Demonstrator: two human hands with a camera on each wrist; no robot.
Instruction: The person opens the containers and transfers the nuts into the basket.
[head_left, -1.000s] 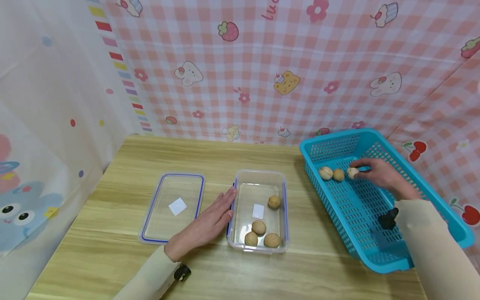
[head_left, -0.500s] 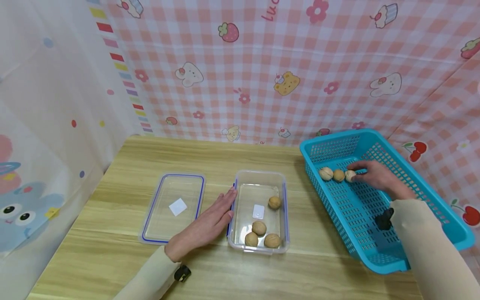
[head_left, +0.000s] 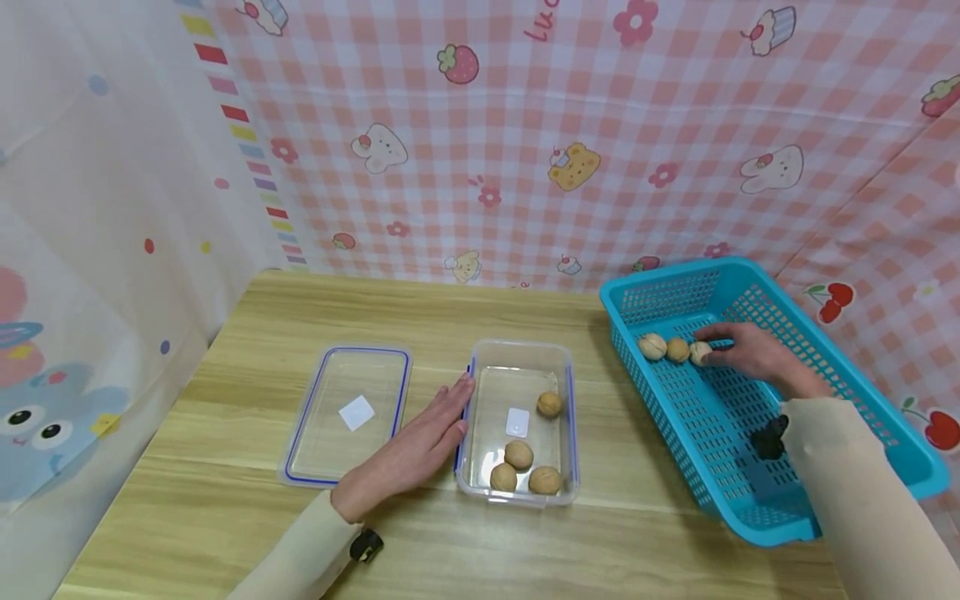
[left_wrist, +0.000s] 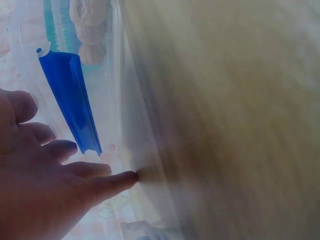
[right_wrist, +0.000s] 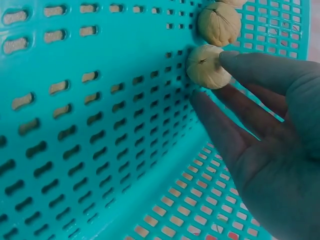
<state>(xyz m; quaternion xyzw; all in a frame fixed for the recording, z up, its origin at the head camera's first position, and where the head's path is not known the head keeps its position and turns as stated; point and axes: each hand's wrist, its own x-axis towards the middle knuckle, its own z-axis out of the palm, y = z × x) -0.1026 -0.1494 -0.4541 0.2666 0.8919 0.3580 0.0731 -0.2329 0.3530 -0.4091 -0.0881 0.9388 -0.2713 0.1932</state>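
Observation:
In the head view, my right hand (head_left: 756,354) reaches into the blue basket (head_left: 675,425), thumb and fingers around a pale walnut (head_left: 700,353). Beside it in a row lie a browner walnut (head_left: 677,350) and another pale one (head_left: 652,347). The right wrist view shows my thumb on the gripped walnut (right_wrist: 207,67), which sits against the basket. My left hand (head_left: 408,446) lies with straight fingers against the left side of the clear container (head_left: 572,433). Several walnuts are inside that container, one (head_left: 550,405) towards its right side. The left wrist view shows the container's blue latch (left_wrist: 70,97) near the fingers.
A clear lid with a blue seal (head_left: 325,482) lies flat on the wooden table (head_left: 300,308), left of the container, with a white square on it. A patterned cloth (head_left: 465,150) hangs behind the table.
My right hand has shifted slightly left with its walnut, which is now close beside the brown one. My left hand and the container have stayed in place.

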